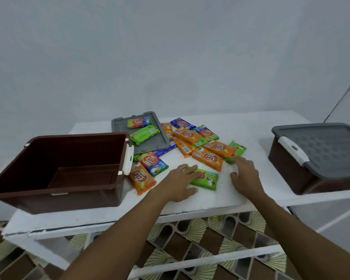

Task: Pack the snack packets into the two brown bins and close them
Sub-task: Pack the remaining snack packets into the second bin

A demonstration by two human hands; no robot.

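Head view: the left hand (pixel 180 180) lies flat, fingers spread, on the near end of a green foil snack packet (pixel 207 178). The right hand (pixel 245 172), fingers loosely parted, touches another green packet (pixel 238 150), gripping nothing. Loose orange, green and blue packets (pixel 207 157) cover the white table (pixel 251 126) between the open brown plastic bin (pixel 55 170) and the grey-lidded brown bin (pixel 315 158). Two rest on the loose grey lid (pixel 150 147); lifting it carelessly would likely spill them. The red oval logos are too blurred to read

The snack packets (pixel 207 158) wear glossy plastic wrappers; the brown bin (pixel 73 199) at nine o'clock is smooth plastic; the grey lid (pixel 327 150) at three o'clock, matt, dimpled plastic.
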